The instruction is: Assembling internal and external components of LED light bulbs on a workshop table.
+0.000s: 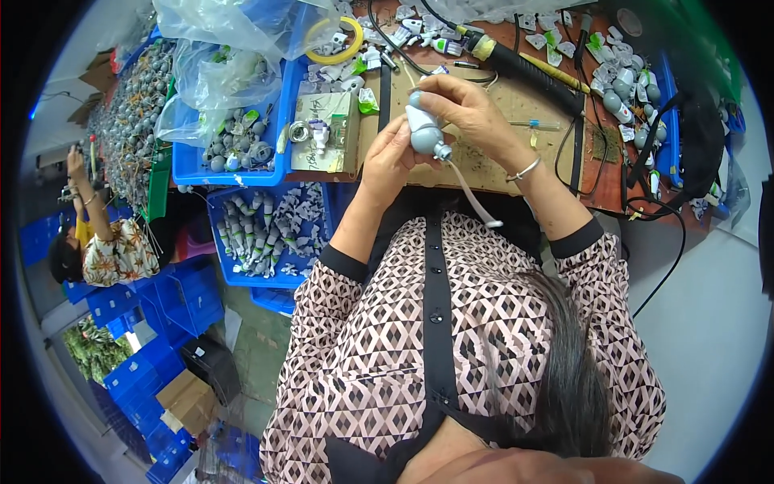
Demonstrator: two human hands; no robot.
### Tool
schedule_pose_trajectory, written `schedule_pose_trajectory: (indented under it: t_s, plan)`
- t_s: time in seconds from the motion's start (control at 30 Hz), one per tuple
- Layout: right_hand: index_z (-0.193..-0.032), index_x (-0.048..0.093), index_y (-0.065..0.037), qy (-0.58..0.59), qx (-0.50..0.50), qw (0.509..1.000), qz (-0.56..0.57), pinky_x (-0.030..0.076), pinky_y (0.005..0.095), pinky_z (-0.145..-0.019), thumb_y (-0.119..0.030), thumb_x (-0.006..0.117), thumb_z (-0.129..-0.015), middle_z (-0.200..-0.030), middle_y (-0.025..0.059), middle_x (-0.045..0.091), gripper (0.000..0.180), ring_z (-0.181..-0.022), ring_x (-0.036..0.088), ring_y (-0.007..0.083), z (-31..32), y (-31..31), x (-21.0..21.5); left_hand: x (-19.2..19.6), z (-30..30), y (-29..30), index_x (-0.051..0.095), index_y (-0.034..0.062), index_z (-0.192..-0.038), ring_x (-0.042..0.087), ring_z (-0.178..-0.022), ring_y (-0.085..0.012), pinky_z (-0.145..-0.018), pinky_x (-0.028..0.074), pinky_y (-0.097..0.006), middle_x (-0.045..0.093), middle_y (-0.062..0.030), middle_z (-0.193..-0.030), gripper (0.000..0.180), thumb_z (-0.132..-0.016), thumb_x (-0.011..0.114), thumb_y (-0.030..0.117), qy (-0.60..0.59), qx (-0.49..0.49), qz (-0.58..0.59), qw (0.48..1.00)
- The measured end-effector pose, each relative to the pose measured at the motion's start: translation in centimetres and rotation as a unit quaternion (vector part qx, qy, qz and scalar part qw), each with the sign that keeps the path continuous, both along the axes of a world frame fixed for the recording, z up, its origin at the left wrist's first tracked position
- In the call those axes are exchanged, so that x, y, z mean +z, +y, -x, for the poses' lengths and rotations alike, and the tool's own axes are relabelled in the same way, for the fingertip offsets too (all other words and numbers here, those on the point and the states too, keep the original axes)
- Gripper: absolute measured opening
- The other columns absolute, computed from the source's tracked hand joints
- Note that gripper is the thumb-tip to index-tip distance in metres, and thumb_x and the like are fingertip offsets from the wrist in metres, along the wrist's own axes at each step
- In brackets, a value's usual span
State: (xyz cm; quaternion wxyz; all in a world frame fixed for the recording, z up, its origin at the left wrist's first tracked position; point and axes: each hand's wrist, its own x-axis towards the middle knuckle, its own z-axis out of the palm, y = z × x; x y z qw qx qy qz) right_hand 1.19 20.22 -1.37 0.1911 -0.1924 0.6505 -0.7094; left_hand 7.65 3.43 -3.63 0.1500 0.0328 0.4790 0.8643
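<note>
Over the near edge of the work table, both my hands are closed on one small grey and white plastic piece [422, 133] with rounded grey ends. My left hand [391, 153] pinches its white side from the left. With thumb and fingers, my right hand [468, 113] grips its grey upper end. From the piece's lower end, a pale strip [474, 196] with a flared tip hangs down toward my lap. Fingers cover part of the piece, so its exact kind is not certain.
Left stands a blue bin [278, 161] of grey parts, with a lower blue tray [250, 277] of white and grey pieces. A black-handled tool [532, 77] and cables cross the table's back. Yellow tape [355, 40] lies behind. Another person [121, 250] works at far left.
</note>
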Motion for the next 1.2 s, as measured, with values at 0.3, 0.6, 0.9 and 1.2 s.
schedule_pose_trajectory:
  t_s: [0.3, 0.6, 0.9, 1.2]
  plan:
    - [-0.105, 0.062, -0.003, 0.016, -0.074, 0.996, 0.041, 0.046, 0.0243, -0.076, -0.034, 0.053, -0.098, -0.089, 0.0008, 0.06, 0.033, -0.082, 0.056, 0.008, 0.2, -1.0, -0.6, 0.0, 0.0, 0.6, 0.046, -0.0001, -0.127, 0.064, -0.088, -0.0235, -0.075, 0.051, -0.034, 0.062, -0.0227, -0.113, 0.047, -0.103, 0.033, 0.039, 0.001, -0.006, -0.031, 1.0]
    - [-0.121, 0.06, 0.0, -0.126, 0.068, 0.989, -0.023, 0.05, 0.0257, -0.081, -0.025, 0.05, -0.1, -0.11, 0.0098, 0.067, 0.035, -0.09, 0.063, 0.0119, -3.8, -0.3, -3.3, 0.9, 0.2, -4.2, 0.047, 0.0031, -0.124, 0.063, -0.097, -0.0198, -0.077, 0.054, -0.03, 0.06, -0.0136, -0.112, 0.034, -0.094, 0.06, 0.012, 0.157, 0.203, 0.097, 0.962]
    - [-0.112, 0.062, -0.001, -0.141, -0.038, 0.989, 0.005, 0.052, 0.0243, -0.071, -0.023, 0.058, -0.096, -0.098, 0.0071, 0.068, 0.027, -0.086, 0.066, 0.0132, -0.5, -3.7, -2.1, 1.3, -3.1, -4.0, 0.061, 0.0035, -0.103, 0.063, -0.088, -0.0188, -0.073, 0.052, -0.028, 0.062, -0.008, -0.101, 0.034, -0.072, 0.076, 0.003, 0.29, 0.191, 0.391, 0.852]
    - [-0.104, 0.065, -0.002, -0.155, -0.044, 0.987, -0.012, 0.05, 0.0221, -0.065, -0.021, 0.063, -0.092, -0.088, 0.0048, 0.069, 0.022, -0.078, 0.062, 0.0092, 0.3, -5.8, -3.0, 0.7, -3.9, -3.3, 0.06, 0.004, -0.101, 0.062, -0.084, -0.0195, -0.069, 0.051, -0.028, 0.063, -0.0084, -0.098, 0.033, -0.072, 0.077, 0.005, 0.306, 0.155, 0.398, 0.851]
